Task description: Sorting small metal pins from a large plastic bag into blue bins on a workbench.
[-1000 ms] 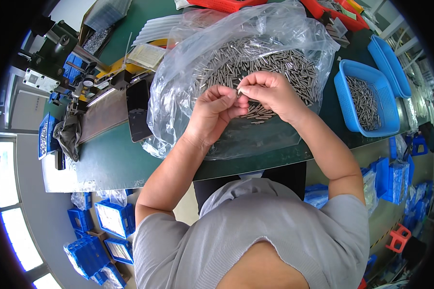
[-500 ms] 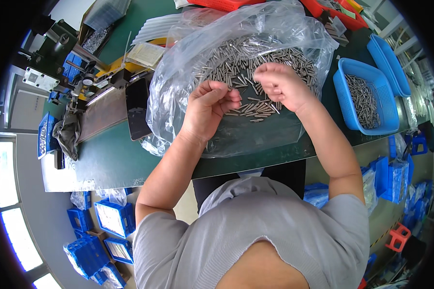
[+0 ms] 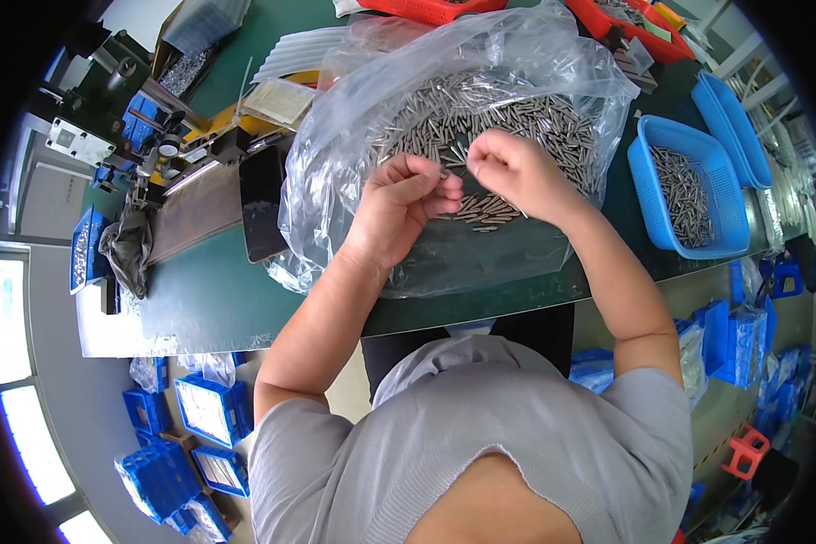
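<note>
My left hand [image 3: 401,201] is closed in a pinch, with the tip of a small metal pin [image 3: 444,174] showing between thumb and forefinger. Facing it, slightly to the right, is my right hand [image 3: 519,177], its fingers curled together; whatever it holds is hidden. Both hands hover over a large clear plastic bag [image 3: 335,127] spread on the bench. Many grey metal pins [image 3: 544,122] lie heaped on its far side, and a smaller group of pins [image 3: 487,210] lies nearer me, partly behind my hands.
A blue basket [image 3: 646,195] of similar pins stands on the right, beside another blue basket [image 3: 739,136]. Red trays [image 3: 426,7] sit at the far edge. Left of the bag are a dark flat tablet-like slab [image 3: 261,204] and a metal bench fixture [image 3: 159,136]. The green bench [image 3: 218,308] curves toward me.
My right hand has moved left and slightly down, closer to my left hand. My left hand has shifted a little to the right. The gap between them has narrowed.
</note>
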Demonstrator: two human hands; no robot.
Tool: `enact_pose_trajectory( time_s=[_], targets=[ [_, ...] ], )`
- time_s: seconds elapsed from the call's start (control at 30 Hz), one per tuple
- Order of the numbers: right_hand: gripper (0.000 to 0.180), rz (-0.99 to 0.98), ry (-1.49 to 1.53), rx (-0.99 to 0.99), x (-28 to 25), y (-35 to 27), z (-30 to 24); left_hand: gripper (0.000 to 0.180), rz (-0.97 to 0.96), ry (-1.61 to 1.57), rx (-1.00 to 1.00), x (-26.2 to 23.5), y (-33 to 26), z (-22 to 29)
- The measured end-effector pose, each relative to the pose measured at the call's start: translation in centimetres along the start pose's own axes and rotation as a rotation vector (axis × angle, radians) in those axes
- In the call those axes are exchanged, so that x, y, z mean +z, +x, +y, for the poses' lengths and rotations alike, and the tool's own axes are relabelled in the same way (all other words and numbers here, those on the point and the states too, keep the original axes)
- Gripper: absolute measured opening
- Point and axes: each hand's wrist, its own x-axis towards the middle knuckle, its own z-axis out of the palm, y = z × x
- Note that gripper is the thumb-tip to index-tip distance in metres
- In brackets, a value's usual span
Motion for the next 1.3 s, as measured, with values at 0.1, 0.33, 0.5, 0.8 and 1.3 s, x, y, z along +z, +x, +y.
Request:
enact_pose_trajectory(
  time_s=[0.1,0.33,0.5,0.8,1.3],
  targets=[
    [0.010,-0.057,0.562,0.336,-0.7,0.1,-1.3,0.007,-0.033,0.008,-0.043,0.2,-0.1,-0.2],
    [0.010,-0.116,0.789,0.355,-0.1,-0.1,-1.6,0.006,-0.072,-0.007,-0.080,0.3,0.0,-0.5],
    [0.010,-0.100,0.557,0.238,0.2,-0.1,-1.5,0.006,-0.070,-0.032,-0.082,0.2,0.0,-0.6],
    [0.008,-0.157,0.459,0.141,0.6,0.0,-0.5,0.005,-0.038,-0.002,-0.065,0.0,0.0,-0.6],
    [0.009,0.832,-0.800,0.150,-14.2,-7.1,-4.0,0.006,-0.072,0.057,0.034,0.1,-0.3,-0.7]
  ],
)
